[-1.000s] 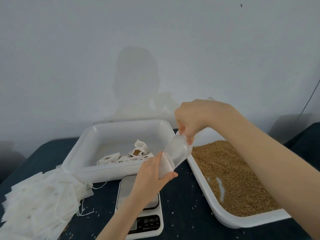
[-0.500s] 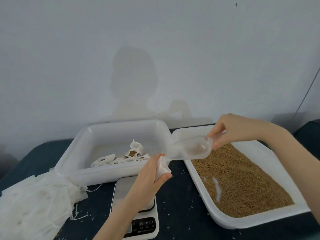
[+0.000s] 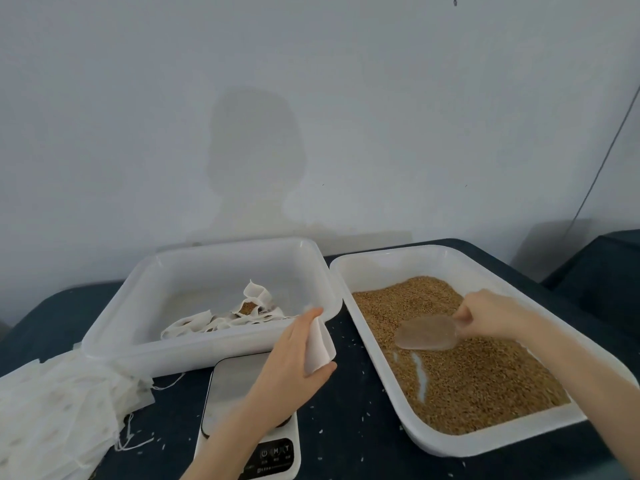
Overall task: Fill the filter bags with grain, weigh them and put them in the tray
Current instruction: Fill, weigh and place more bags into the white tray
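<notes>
Grain (image 3: 467,382) fills the right tray (image 3: 381,261), and the right hand (image 3: 491,315) holds a clear scoop (image 3: 427,332) by its handle, with thumb and fingers pinched around it. The scoop lies low on the grain, its bowl pointing to the left; I cannot tell if grain is already inside it. The left hand (image 3: 294,358) grips one white filter bag (image 3: 320,344) between thumb and curled fingers, above the dark table (image 3: 346,427), between the two trays and over the back corner of the scale (image 3: 242,403). The bag stands almost upright in the hand, and I cannot tell how much grain is in it. The scale sits in front of the left tray (image 3: 145,285), close to it, partly hidden by the left forearm. In the left tray lie a few bags (image 3: 221,322), one of them open at the top with brown grain visible. A pile of unused bags (image 3: 59,410) lies at the left edge of the table, just beside this tray. Some loose grains are scattered on the table near the scale.
</notes>
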{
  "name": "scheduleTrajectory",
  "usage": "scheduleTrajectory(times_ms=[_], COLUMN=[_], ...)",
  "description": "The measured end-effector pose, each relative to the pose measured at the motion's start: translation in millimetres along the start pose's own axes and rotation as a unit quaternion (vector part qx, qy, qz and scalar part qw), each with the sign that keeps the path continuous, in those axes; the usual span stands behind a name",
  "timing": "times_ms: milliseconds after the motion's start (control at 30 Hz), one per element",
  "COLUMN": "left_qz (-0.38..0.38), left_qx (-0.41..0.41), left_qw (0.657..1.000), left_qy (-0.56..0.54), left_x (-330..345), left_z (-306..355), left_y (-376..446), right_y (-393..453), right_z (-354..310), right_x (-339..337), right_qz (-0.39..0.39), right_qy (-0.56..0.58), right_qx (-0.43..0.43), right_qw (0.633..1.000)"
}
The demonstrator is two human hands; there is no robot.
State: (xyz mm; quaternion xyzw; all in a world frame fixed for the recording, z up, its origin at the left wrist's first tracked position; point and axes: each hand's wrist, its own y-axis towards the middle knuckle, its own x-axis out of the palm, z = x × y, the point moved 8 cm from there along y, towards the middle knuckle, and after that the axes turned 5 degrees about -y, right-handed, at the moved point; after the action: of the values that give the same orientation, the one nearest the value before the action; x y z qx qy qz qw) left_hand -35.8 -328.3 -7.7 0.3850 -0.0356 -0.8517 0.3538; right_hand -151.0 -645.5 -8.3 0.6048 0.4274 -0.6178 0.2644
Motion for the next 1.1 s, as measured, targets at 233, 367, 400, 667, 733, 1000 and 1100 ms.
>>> scheduleTrajectory(times_ms=[233, 367, 400, 667, 733, 1000, 1100], left_qz=[0.009, 0.012, 0.011, 0.018, 0.014, 0.004, -0.004], left_qx=[-0.008, -0.012, -0.012, -0.015, -0.015, -0.034, -0.038], left_qw=[1.0, 1.0, 1.0, 1.0, 1.0, 0.999, 0.999], left_qy=[0.01, 0.007, 0.009, 0.011, 0.012, 0.013, -0.003], left_x=[-2, -4, -4, -10, -9, -7, -7], left_z=[-4, -8, -8, -12, -12, -10, -7], left_y=[-1, -2, -2, 0, -1, -2, -2], right_y=[23, 26, 25, 10, 4, -12, -26], right_z=[-24, -26, -25, 3, 9, 15, -6], right_x=[25, 32, 32, 5, -2, -13, -25], right_qz=[0.031, 0.013, 0.01, 0.038, 0.045, 0.029, 0.016], right_qy=[0.031, 0.082, 0.099, 0.229, 0.225, 0.205, 0.253], right_qx=[-0.051, -0.055, -0.053, -0.017, -0.015, -0.026, -0.081], right_qw=[0.998, 0.995, 0.994, 0.973, 0.973, 0.978, 0.964])
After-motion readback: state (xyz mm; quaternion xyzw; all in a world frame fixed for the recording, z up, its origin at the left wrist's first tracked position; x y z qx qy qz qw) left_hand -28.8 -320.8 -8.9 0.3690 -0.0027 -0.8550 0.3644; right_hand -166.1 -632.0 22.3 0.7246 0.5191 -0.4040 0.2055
